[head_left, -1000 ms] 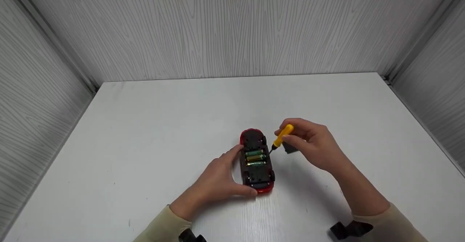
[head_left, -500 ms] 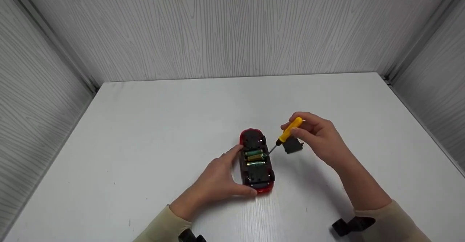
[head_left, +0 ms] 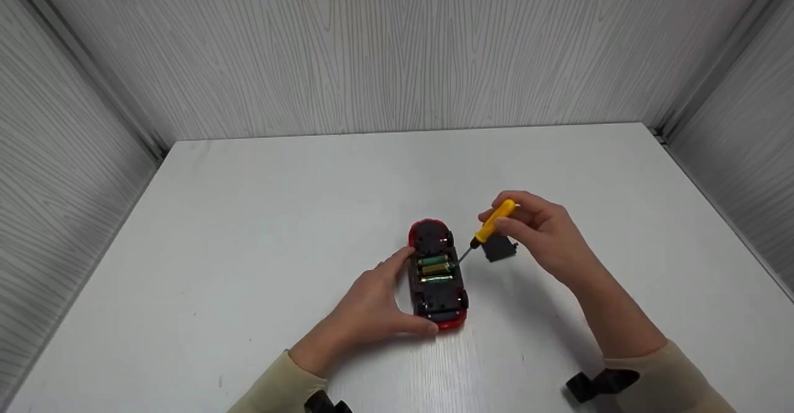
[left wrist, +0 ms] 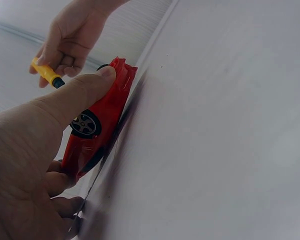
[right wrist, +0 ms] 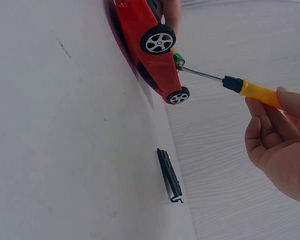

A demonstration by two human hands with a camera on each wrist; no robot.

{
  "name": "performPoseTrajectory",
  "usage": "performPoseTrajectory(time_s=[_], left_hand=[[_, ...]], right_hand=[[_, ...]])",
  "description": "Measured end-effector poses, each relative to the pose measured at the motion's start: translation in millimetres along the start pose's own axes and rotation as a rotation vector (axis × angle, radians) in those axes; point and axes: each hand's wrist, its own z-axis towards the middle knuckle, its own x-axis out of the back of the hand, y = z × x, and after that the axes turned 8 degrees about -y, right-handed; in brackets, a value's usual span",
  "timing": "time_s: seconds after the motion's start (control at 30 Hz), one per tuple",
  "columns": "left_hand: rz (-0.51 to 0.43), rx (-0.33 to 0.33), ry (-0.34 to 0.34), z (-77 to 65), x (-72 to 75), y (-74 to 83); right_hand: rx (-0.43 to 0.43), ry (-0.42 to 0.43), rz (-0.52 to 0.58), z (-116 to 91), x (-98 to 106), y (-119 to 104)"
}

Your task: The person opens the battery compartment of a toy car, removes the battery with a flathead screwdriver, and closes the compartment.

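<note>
A red toy car point(head_left: 442, 301) lies upside down on the white table, its black underside up. Three green-and-gold batteries point(head_left: 437, 269) sit in its uncovered battery compartment. My left hand point(head_left: 371, 306) grips the car from the left, thumb at the near end and fingers along the side. In my right hand point(head_left: 538, 233) a yellow-handled screwdriver point(head_left: 496, 221) is pinched between thumb and fingers. Its metal tip reaches the right ends of the batteries; in the right wrist view the shaft point(right wrist: 202, 74) meets a battery end point(right wrist: 178, 59) at the compartment's edge.
A black battery cover point(head_left: 499, 248) lies on the table to the right of the car, partly below the right hand. White wood-grain panels point(head_left: 397, 53) stand at the back and both sides of the table point(head_left: 279, 214).
Over the first half second my right hand moved slightly up and right with the screwdriver, tilting it lower and baring more of the cover. Since then almost nothing has moved. The left hand stays put.
</note>
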Motion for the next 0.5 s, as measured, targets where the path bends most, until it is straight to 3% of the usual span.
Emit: performPoseTrajectory(time_s=[0.5], left_hand=[[0.001,-0.002,-0.004,0.6,-0.7,0.4]], right_hand=[[0.029,-0.002,-0.017,-2.8,3.6,-7.3]])
